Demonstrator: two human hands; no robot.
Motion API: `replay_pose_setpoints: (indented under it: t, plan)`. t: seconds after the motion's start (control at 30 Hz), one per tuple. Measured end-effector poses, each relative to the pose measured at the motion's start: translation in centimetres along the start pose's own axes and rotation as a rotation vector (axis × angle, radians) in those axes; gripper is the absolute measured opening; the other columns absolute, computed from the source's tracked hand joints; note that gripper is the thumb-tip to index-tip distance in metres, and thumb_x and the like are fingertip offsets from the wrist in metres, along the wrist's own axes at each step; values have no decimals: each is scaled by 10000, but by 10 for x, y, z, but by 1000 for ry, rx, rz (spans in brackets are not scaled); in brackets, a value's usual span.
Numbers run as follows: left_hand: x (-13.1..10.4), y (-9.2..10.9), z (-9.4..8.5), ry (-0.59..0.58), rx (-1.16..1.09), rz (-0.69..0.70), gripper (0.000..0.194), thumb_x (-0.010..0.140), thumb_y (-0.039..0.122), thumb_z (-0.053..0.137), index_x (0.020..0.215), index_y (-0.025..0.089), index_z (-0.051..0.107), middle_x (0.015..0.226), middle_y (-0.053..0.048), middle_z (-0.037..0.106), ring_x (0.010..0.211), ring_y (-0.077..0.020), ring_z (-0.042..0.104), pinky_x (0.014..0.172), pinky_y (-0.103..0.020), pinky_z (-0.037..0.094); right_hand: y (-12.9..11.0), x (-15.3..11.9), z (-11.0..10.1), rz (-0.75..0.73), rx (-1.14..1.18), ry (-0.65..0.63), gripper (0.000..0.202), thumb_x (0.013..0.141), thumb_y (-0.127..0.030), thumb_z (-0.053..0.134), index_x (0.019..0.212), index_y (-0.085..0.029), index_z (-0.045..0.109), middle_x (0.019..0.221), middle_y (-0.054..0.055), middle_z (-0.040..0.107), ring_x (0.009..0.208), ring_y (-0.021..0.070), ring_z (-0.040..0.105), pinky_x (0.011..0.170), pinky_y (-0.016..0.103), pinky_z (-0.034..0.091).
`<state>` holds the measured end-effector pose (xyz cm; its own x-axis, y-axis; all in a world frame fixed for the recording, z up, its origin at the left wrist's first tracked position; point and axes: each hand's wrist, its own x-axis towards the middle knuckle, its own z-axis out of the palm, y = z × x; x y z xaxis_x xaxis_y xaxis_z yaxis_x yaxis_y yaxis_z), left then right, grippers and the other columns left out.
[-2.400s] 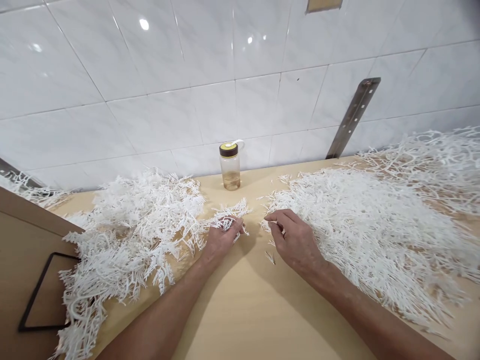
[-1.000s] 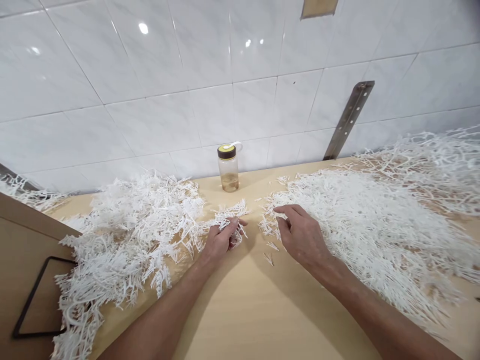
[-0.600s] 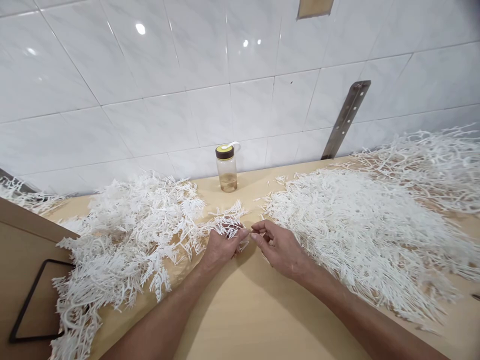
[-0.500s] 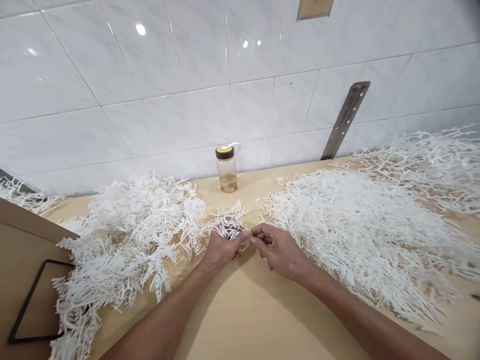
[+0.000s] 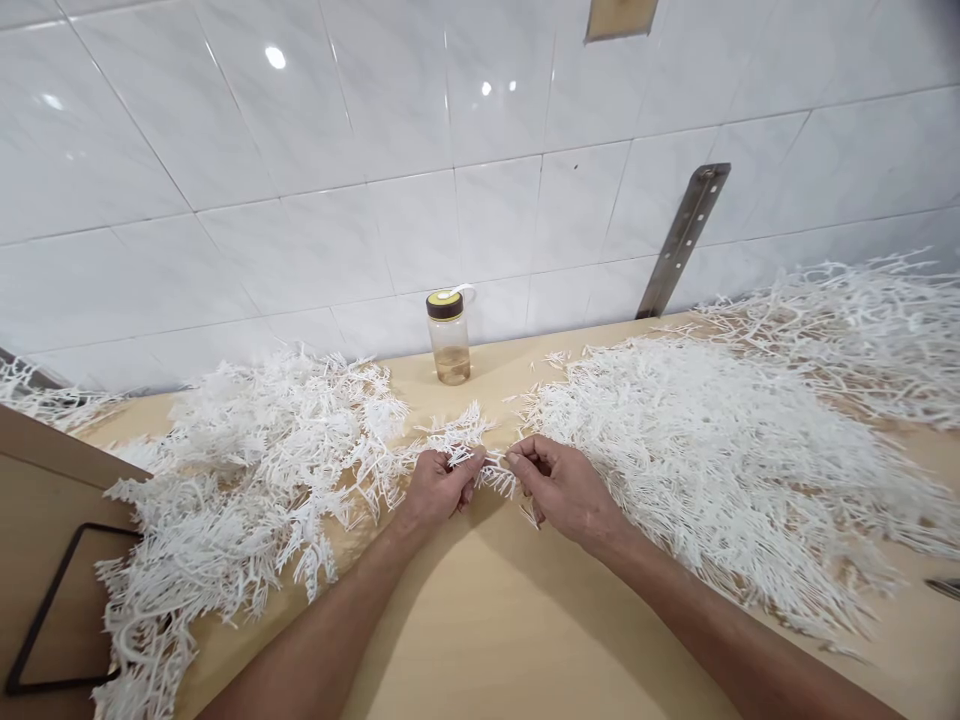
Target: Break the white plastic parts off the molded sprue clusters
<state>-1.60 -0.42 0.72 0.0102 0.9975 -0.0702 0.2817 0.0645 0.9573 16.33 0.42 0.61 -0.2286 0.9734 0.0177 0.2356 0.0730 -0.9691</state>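
Observation:
Between my two hands runs a white branched plastic sprig [image 5: 496, 474], thin and many-tipped. My left hand [image 5: 442, 487] is closed on its left part, thumb pressed against the fingers. My right hand [image 5: 559, 488] pinches the sprig's right end between thumb and forefinger; a small white bit hangs below those fingers. Just beyond my left hand lie more white sprigs [image 5: 457, 428]. A tangled heap of branched white pieces [image 5: 255, 450] spreads to the left. To the right is a broad pile of fine white pieces [image 5: 720, 460].
A clear bottle [image 5: 451, 350] with a dark and yellow lid stands near the tiled wall. Longer white branches [image 5: 847, 320] lie at the back right. A metal bracket [image 5: 682, 240] leans at the wall. On the left is a wooden panel [image 5: 52, 560] with a black metal loop.
My hands have moved slightly apart, and a white sprig now shows between them. My left hand has turned a little. The view has shifted slightly.

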Motion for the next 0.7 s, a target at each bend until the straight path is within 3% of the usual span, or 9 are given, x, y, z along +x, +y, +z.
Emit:
replay_pose_setpoints:
  t: [0.3,0.5,0.7]
  plan:
    - [-3,8,-1,-26,62,21,624,737,672,626,427,183,394,385,51,335,420,-68,296,460,-248,227,5,3,-2,-38,-22,52,245,874,-433,562,814,-200,605,533,-57,515,383,95,480,409,220,405]
    - [-5,11,-1,-33,-7,67,577,654,682,698,491,185,455,416,53,372,438,-78,316,444,-239,244,3,3,-2,-28,-56,60,254,877,-436,551,809,-195,600,586,-28,583,392,102,510,416,230,412]
    - [-3,9,2,23,-12,49,592,673,672,685,460,191,413,400,51,366,440,-78,315,453,-238,261,1,0,2,17,44,25,306,887,-497,531,785,-209,533,456,-77,470,348,107,459,383,222,384]
